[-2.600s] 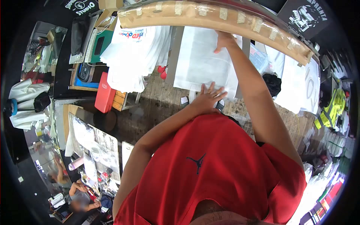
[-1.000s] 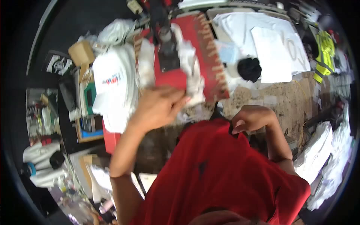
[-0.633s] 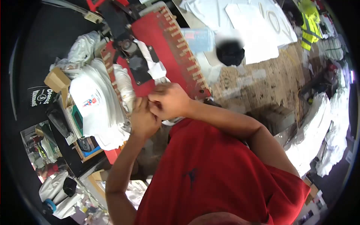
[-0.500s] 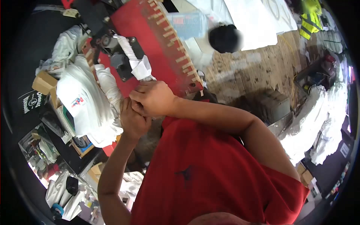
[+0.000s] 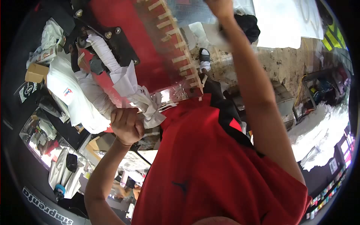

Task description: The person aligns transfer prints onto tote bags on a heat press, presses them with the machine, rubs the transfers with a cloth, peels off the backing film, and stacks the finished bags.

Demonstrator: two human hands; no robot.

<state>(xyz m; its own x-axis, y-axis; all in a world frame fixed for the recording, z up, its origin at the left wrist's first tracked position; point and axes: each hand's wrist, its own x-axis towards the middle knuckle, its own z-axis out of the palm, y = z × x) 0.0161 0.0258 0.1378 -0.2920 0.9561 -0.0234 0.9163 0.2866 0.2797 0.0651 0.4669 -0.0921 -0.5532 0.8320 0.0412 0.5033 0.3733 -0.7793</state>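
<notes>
My left hand (image 5: 126,125) is closed round the end of a white-wrapped handle (image 5: 98,98), in the lower left of the view. A second handle (image 5: 104,53), wrapped in white cloth with a loose crumpled end, runs just above that hand. Both belong to a press with a red plate (image 5: 131,37) edged with strips of tape. My right hand (image 5: 220,6) is at the top edge, raised over the far side near a black bundle (image 5: 246,28). It is partly cut off and blurred, so its fingers are hidden.
A stack of white printed cloth (image 5: 71,93) hangs left of the handles, beside a cardboard box (image 5: 36,72). White sheets (image 5: 281,22) lie at the upper right. Plastic-wrapped white bundles (image 5: 318,135) and a grey box (image 5: 279,98) stand at the right. My foot (image 5: 204,57) shows beyond the plate.
My right hand has left the handles beside my left hand and moved up and right. My left hand stays on its handle. The press fills more of the view.
</notes>
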